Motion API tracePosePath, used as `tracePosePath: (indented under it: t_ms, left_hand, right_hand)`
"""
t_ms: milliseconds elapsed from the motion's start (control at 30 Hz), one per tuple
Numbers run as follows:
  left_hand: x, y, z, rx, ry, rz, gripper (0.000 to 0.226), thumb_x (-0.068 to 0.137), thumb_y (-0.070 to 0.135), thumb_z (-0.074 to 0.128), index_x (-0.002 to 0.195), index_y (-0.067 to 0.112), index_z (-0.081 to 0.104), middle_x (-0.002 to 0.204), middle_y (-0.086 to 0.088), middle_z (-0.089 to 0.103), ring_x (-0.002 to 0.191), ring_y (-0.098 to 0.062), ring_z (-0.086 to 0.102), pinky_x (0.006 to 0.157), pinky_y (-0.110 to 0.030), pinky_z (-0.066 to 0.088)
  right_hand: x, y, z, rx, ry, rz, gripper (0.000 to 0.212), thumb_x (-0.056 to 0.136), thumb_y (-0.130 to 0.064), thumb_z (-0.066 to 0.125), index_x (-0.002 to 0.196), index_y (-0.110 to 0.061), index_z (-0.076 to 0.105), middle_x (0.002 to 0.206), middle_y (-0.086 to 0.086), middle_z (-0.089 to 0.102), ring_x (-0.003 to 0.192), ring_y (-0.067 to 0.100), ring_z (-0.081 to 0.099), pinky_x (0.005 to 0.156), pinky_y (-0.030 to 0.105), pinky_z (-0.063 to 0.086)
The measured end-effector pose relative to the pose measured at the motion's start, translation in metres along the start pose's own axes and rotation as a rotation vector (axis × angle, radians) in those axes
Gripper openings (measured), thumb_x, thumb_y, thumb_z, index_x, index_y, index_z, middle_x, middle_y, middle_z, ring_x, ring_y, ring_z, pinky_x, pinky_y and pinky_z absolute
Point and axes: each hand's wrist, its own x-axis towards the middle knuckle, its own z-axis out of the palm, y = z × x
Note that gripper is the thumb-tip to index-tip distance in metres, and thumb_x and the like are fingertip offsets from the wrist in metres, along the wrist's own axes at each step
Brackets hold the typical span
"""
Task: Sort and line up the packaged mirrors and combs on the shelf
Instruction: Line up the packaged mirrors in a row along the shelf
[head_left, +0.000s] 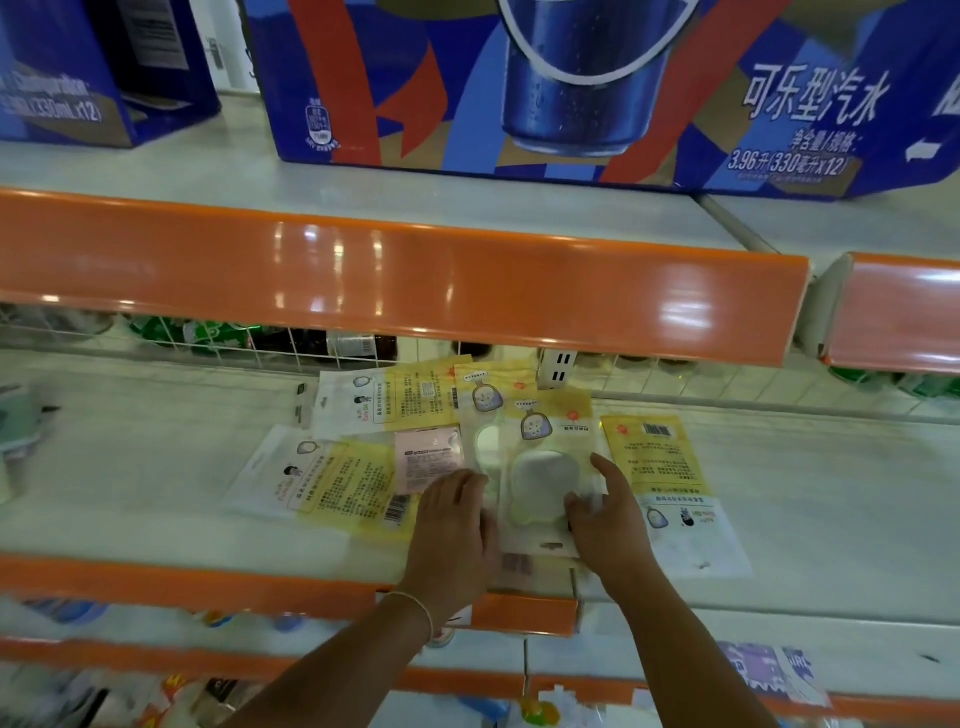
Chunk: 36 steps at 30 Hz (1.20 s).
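Several flat yellow-and-white packets lie scattered on the white middle shelf (156, 467). In the middle, a packet with a white mirror (545, 483) lies face up between my hands. My right hand (608, 514) pinches its lower right edge. My left hand (454, 525) rests flat on its left side, over a second mirror packet (485, 410) beneath. A pink packet (426, 457) lies just left of that. Two packets show their printed backs at the left (337, 483) and behind (384, 400). Another back-up packet (670, 483) lies to the right.
An orange shelf lip (405, 280) overhangs the packets closely from above. Large blue soda cartons (519, 88) stand on the upper shelf. Bottles (322, 343) lie behind a white wire fence at the back. The shelf's orange front edge (182, 582) runs below my wrists.
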Motion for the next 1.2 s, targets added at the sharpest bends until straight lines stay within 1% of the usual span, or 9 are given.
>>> tracePosePath:
  t_ms: [133,233,333,567,767,867,1000,1100,1200]
  left_hand:
    - [0.001,-0.003,0.002,0.054,-0.015,0.008,0.037,0.083,0.026,0.039,0.109,0.008,0.059,0.107,-0.010,0.059,0.104,-0.030,0.054,0.092,-0.043,0.048]
    - [0.002,-0.003,0.005,0.092,-0.037,0.017,0.037,0.084,0.027,0.039,0.106,0.007,0.062,0.106,-0.011,0.060,0.105,-0.032,0.054,0.093,-0.046,0.047]
    - [0.002,-0.005,0.008,0.127,-0.056,0.046,0.035,0.085,0.027,0.040,0.103,0.008,0.062,0.106,-0.011,0.060,0.107,-0.033,0.053,0.096,-0.047,0.046]
    - [0.003,0.000,0.007,0.136,-0.057,0.102,0.038,0.086,0.027,0.040,0.104,0.006,0.066,0.109,-0.012,0.065,0.109,-0.033,0.056,0.101,-0.049,0.044]
    - [0.003,0.001,0.006,0.157,-0.105,0.086,0.041,0.086,0.029,0.038,0.107,0.008,0.066,0.112,-0.011,0.065,0.113,-0.032,0.056,0.104,-0.048,0.042]
    - [0.003,0.001,0.005,0.157,-0.112,0.079,0.041,0.086,0.030,0.038,0.107,0.009,0.066,0.111,-0.010,0.066,0.114,-0.031,0.056,0.104,-0.048,0.042]
    - [0.003,0.000,0.006,0.149,-0.100,0.083,0.039,0.086,0.030,0.039,0.105,0.010,0.066,0.109,-0.008,0.066,0.114,-0.029,0.055,0.105,-0.046,0.041]
    - [0.003,0.000,0.006,0.148,-0.082,0.096,0.035,0.085,0.028,0.041,0.103,0.010,0.066,0.106,-0.007,0.066,0.113,-0.028,0.055,0.105,-0.044,0.041]
    - [0.004,0.001,0.006,0.135,-0.070,0.089,0.035,0.085,0.028,0.041,0.104,0.010,0.065,0.107,-0.007,0.066,0.113,-0.028,0.054,0.105,-0.044,0.041]
  right_hand:
    - [0.002,0.009,-0.022,0.036,0.043,0.033,0.063,0.091,-0.015,0.060,0.143,-0.032,0.030,0.128,0.014,0.054,0.089,0.019,0.063,0.053,0.020,0.049]
    - [0.004,0.011,-0.043,0.041,0.107,0.055,0.067,0.090,-0.015,0.061,0.145,-0.029,0.027,0.131,0.013,0.054,0.106,0.026,0.060,0.072,0.031,0.053]
    - [0.008,0.015,-0.065,-0.009,0.159,0.070,0.064,0.089,-0.016,0.062,0.144,-0.025,0.031,0.129,0.014,0.057,0.108,0.029,0.061,0.092,0.045,0.053]
    - [0.014,0.024,-0.100,-0.059,0.196,0.114,0.061,0.091,-0.010,0.058,0.145,-0.021,0.033,0.116,0.017,0.064,0.095,0.028,0.062,0.079,0.035,0.052]
    - [0.017,0.028,-0.107,-0.211,0.192,0.129,0.062,0.090,-0.013,0.058,0.145,-0.022,0.032,0.116,0.014,0.067,0.104,0.031,0.062,0.094,0.045,0.050]
    - [0.018,0.028,-0.106,-0.296,0.208,0.108,0.056,0.090,-0.014,0.058,0.142,-0.017,0.038,0.117,0.014,0.066,0.107,0.033,0.061,0.093,0.041,0.049]
    - [0.019,0.029,-0.106,-0.456,0.279,0.030,0.045,0.087,-0.020,0.062,0.129,-0.010,0.052,0.111,0.015,0.067,0.098,0.034,0.063,0.083,0.034,0.048]
    - [0.017,0.035,-0.102,-0.522,0.317,0.017,0.045,0.084,-0.027,0.061,0.125,-0.010,0.056,0.108,0.017,0.065,0.096,0.036,0.060,0.084,0.040,0.052]
    - [0.016,0.035,-0.098,-0.666,0.371,0.039,0.042,0.084,-0.029,0.060,0.123,-0.014,0.058,0.118,0.017,0.058,0.107,0.039,0.050,0.091,0.046,0.043]
